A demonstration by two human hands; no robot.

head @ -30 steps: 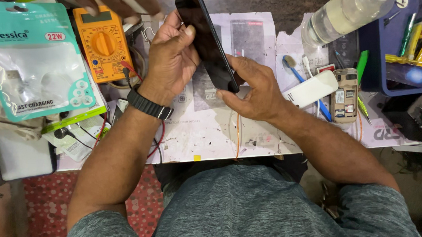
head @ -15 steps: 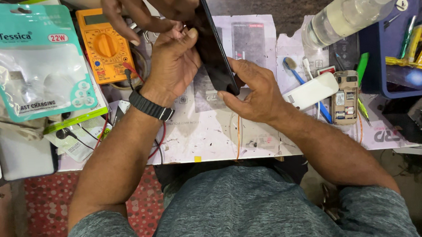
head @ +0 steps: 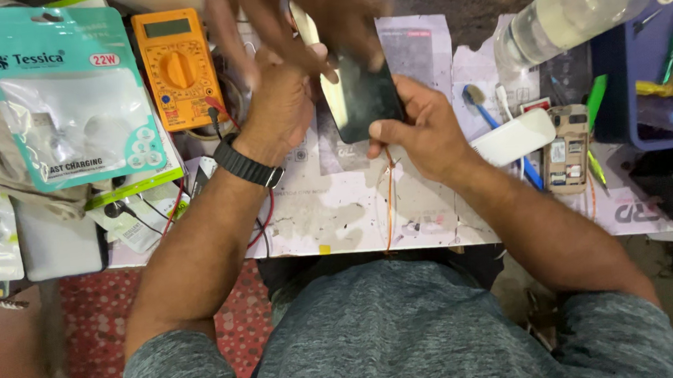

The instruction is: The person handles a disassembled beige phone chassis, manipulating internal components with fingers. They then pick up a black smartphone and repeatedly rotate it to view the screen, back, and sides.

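A black smartphone [head: 364, 102] is held over the stained white work mat [head: 338, 212]. My right hand [head: 418, 127] grips its lower right edge. My left hand [head: 282, 107], with a black wrist band, holds the phone's left side. Another person's hand [head: 305, 22] reaches in from the top, blurred, and its fingers lie on the upper part of the phone, hiding it.
An orange multimeter [head: 176, 67] lies upper left beside a teal charger package [head: 71, 103]. A clear bottle [head: 573, 12], a white oblong case [head: 514, 137], a small keypad phone [head: 565, 150], a blue-handled brush [head: 482, 108] and a blue tray [head: 652, 57] are to the right. Cables trail at left.
Another person's hand has come in from the top and now covers the phone's upper part. The phone has tilted flatter and lower between my hands.
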